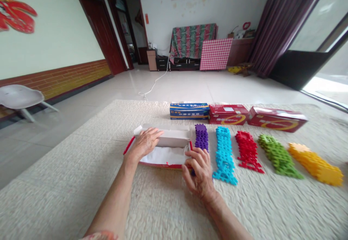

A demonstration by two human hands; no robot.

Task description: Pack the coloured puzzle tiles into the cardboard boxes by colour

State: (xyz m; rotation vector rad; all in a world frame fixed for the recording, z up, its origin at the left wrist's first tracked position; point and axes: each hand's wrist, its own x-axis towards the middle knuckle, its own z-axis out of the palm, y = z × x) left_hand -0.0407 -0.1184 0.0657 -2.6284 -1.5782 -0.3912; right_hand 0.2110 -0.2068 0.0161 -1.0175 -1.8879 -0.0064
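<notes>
An open red cardboard box (163, 166) with a white inside lies in front of me, its lid folded back on the far side. My left hand (146, 141) rests over the box's left end, fingers stretched out along the inner lid. At the right end, my right hand (199, 171) has its fingers bent around the box's corner and side flap. Just beyond this hand lies a row of purple interlocking plastic pieces (201, 137), its near end partly hidden. Beside it is a row of light blue pieces (224, 155).
Further right lie rows of red pieces (248, 149), green pieces (278, 155) and yellow pieces (315, 164). Behind them stand a blue box (189, 112), a red box (228, 114) and another red box (277, 119). Everything lies on a quilted cream cover (89, 153).
</notes>
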